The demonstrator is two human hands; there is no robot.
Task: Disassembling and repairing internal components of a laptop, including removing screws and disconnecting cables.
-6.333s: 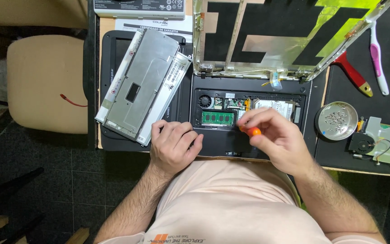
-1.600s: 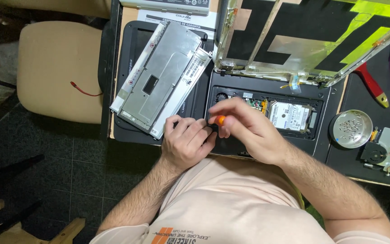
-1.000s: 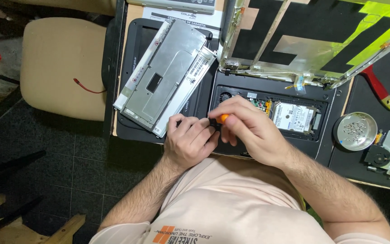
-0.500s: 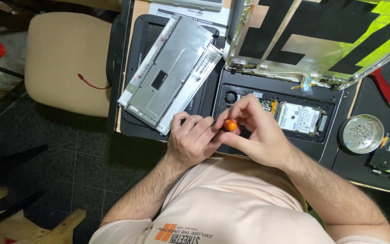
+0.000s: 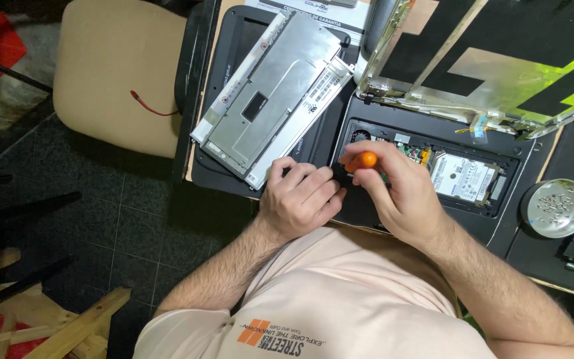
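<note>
An opened black laptop base lies on the desk with its bottom bay uncovered, showing a hard drive and circuit parts. My right hand grips an orange-handled screwdriver, held upright over the left part of the bay. My left hand rests beside it on the base's left front corner, fingers curled, touching the case near the screwdriver tip. The tip itself is hidden behind my fingers.
A bare silver display panel lies tilted on a black lid at left. The hinged screen back stands behind the bay. A round metal dish of screws sits at right. A beige chair stands left of the desk.
My right hand carried the screwdriver from the middle of the bay to its left side, next to my left hand. The view has drifted slightly.
</note>
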